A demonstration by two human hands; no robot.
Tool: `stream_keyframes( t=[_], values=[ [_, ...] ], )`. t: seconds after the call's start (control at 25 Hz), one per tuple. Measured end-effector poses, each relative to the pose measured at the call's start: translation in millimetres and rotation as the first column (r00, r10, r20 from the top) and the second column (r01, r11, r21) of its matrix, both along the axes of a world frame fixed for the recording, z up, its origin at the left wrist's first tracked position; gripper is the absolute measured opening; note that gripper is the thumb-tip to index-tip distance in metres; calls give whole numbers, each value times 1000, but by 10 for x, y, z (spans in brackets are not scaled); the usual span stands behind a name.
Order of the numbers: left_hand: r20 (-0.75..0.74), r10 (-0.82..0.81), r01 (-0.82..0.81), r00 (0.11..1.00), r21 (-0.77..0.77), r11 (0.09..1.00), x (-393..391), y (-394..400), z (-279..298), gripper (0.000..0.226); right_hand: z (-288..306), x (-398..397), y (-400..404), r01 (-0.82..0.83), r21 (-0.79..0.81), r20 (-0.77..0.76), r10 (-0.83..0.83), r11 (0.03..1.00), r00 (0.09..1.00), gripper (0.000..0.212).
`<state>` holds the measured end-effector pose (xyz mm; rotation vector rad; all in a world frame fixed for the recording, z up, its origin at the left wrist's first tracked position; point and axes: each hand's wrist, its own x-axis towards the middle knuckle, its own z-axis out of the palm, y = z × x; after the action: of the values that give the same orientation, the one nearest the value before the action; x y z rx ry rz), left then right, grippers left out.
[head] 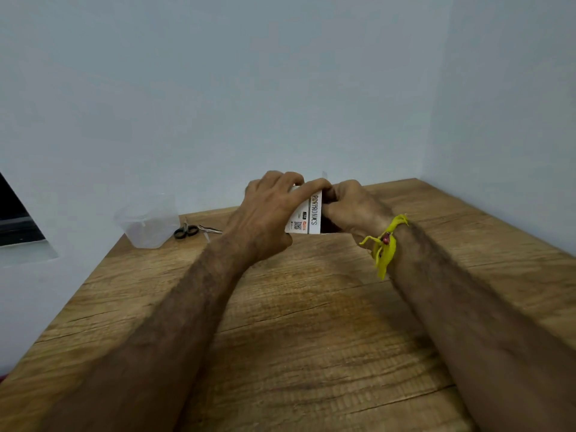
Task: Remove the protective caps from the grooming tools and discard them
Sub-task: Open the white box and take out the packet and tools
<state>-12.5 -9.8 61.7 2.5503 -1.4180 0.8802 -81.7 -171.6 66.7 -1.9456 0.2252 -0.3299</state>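
- Head view gives me one readable word: "PORTRONICS" in dark capitals along the edge of a small white box (307,213), with a QR code and a small orange mark below it; the finer print is too small for me to read.
- I see the left hand (268,210) reaching in from the lower left, fingers curled over the top and left face of the box, thumb laid across its upper edge.
- I see the right hand (349,207) against the box's right side, fingers bent and pinching at its dark end; I cannot tell what sits under them.
- Around the right wrist hangs a yellow thread band (385,244) with loose ends and a small red bead.
- Both forearms stretch out over the wooden table (311,322), and the box is held just above it, near the far edge.
- Small black-handled scissors (186,230) and metal tweezers (210,229) lie on the table just left of my left hand, apart from it; I cannot make out any caps on them.
- Farther left, a clear plastic container (146,222) stands near the table's far left corner.
- Pale walls close in behind and to the right, and open tabletop lies under my arms.
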Motion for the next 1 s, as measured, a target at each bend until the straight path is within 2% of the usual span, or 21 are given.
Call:
stream_keyframes(
  t=[0.08,0.16,0.2,0.24,0.32,0.4,0.48,0.52,0.6,0.68,0.72,0.84,1.0],
  values=[
    [-157,-73,56,985,-110,992,37,43,-90,98,4,-27,37,-59,102,49,55,993,997,12],
    [-251,-193,136,949,-227,964,116,103,-147,97,-2,-1,40,-109,225,101,88,968,991,13],
    [-279,-229,153,933,-267,951,155,123,-160,97,-18,35,24,-126,229,136,97,965,986,15],
    [-297,-242,156,924,-285,946,180,130,-168,97,-34,57,8,-139,154,165,113,978,980,18],
    [-308,-243,156,920,-282,947,189,139,-190,97,-63,66,34,-168,-153,172,193,974,966,19],
    [-267,-275,200,924,-277,940,173,107,-225,91,-88,63,89,-127,-436,116,196,891,974,17],
    [-212,-318,245,924,-308,919,128,68,-248,82,-90,87,99,-17,-530,130,101,848,986,16],
    [-188,-326,251,926,-335,908,109,49,-259,81,-82,97,90,58,-505,171,35,861,985,17],
    [-166,-319,236,933,-389,890,99,45,-280,84,-52,106,53,131,-280,241,-63,951,968,21],
    [-157,-320,224,934,-437,871,112,67,-311,86,-8,86,46,103,-36,220,-93,994,971,26],
    [-151,-324,226,934,-454,862,124,76,-333,85,6,77,53,89,2,201,-88,996,976,27],
    [-132,-330,227,935,-494,839,145,62,-386,82,14,92,68,65,-75,168,-52,995,984,36],
    [-125,-322,219,939,-505,835,168,40,-425,80,0,94,80,-12,-332,134,59,943,989,38]
  ],
)
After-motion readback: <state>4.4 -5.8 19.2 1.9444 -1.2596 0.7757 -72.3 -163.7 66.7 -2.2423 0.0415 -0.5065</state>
